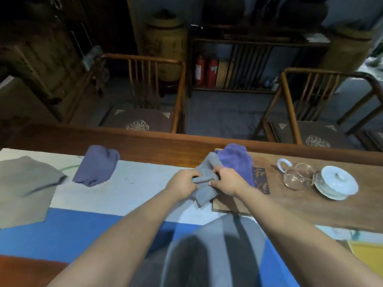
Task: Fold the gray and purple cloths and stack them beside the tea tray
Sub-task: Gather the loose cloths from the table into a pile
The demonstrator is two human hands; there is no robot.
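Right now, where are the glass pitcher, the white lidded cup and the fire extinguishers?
Glass pitcher [298,176]: head view, its clear body.
White lidded cup [337,180]: head view, its lid.
Fire extinguishers [211,72]: head view, right cylinder's red body.

gray cloth [204,188] in my fingers [193,176]: soft woven fabric, matt, bunched. purple cloth [236,160] behind it: fluffier pile, matt. second purple cloth [96,168] and flat gray cloth [24,185] to the left: smooth matt fabric. worktop [157,146]: polished reddish wood, slight sheen. tea tray [300,201]: paler wood, visible grain, matt. pitcher [297,176]: clear glass, glossy. lidded cup [338,182]: white glazed ceramic, shiny. mat [132,189] under the cloths: flat matt, white and blue.
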